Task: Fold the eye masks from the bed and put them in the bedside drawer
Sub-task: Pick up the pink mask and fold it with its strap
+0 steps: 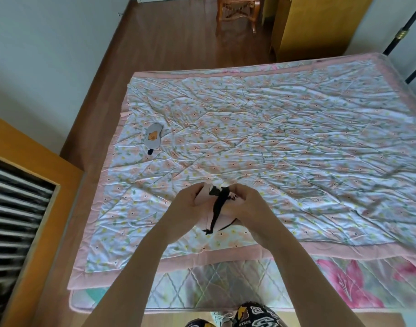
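Note:
Both hands hold a pale pink eye mask (208, 218) with a black strap just above the near part of the bed. My left hand (187, 204) grips its left side and my right hand (246, 204) grips its right side, with the mask bunched between them. The black strap hangs down toward me over the mask's middle. A second eye mask (152, 137), grey with an orange cartoon animal and a black strap end, lies flat on the bed's far left part, well away from both hands.
The bed carries a floral quilt (285, 142) with a pink border over a patterned mattress pad. A wooden cabinet with a slatted top (20, 208) stands at the left. A wooden chair (237, 13) and a yellow wardrobe (315, 24) stand on the wood floor beyond.

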